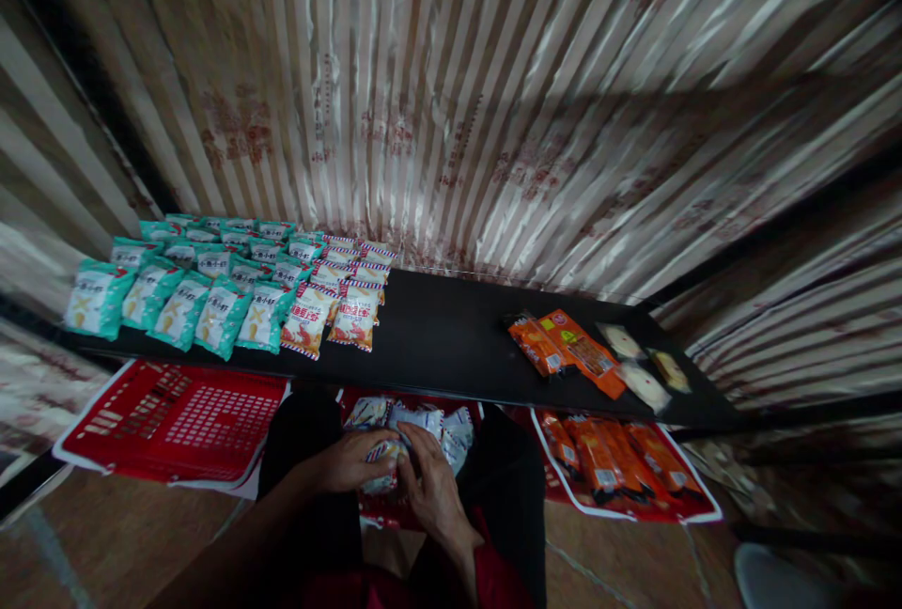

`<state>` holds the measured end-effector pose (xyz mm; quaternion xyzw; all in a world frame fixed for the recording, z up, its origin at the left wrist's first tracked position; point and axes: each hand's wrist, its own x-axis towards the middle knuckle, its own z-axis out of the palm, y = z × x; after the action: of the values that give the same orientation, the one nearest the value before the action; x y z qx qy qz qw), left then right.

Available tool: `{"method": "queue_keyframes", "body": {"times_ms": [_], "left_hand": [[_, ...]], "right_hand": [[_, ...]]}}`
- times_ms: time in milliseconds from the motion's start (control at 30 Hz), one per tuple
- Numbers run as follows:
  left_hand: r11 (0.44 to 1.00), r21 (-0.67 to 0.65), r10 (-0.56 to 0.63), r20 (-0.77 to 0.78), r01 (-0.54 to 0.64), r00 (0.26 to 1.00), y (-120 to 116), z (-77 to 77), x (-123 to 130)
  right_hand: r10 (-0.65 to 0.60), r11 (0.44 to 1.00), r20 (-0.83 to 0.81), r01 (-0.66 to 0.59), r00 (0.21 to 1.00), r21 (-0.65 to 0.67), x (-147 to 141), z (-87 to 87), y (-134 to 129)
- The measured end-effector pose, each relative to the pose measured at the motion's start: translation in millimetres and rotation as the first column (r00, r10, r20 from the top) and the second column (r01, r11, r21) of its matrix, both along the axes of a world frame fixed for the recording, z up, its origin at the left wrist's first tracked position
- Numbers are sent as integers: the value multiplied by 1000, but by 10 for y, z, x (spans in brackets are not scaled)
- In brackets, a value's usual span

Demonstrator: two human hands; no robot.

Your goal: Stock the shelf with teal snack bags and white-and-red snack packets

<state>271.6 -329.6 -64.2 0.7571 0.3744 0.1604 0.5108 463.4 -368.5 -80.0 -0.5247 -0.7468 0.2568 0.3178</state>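
Between my knees, my left hand (350,461) and my right hand (431,485) close around a small snack bag (384,466) with a red-and-blue striped edge. Fingers cover much of it. Just beyond and beneath them, more white-and-blue snack bags (457,430) lie in a red basket. On the black shelf (451,327) ahead, white snack bags (352,313) with striped edges stand in rows. To their left, teal snack bags (184,308) are lined up several rows deep.
Orange packets (574,351) and pale round packs (643,386) lie on the shelf's right part. Below stand a red basket (176,421) at left and another holding orange packets (613,459) at right. A striped, creased sheet (451,101) hangs behind the shelf.
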Motion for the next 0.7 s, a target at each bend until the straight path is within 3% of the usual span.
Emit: {"method": "queue_keyframes", "body": {"times_ms": [300,467,700], "left_hand": [[1000,-8,-27,5,27,1000,73,-28,-43],[998,-17,-53,-30,53,998,127,41,-36],[999,-35,-41,-33,40,999,194,63,-27]], "right_hand": [[107,979,-53,-114,993,-170,44,138,-28],[147,947,-77,-163,986,-278,63,186,-10],[40,924,-137,-89,990,-373,30,178,8]]}}
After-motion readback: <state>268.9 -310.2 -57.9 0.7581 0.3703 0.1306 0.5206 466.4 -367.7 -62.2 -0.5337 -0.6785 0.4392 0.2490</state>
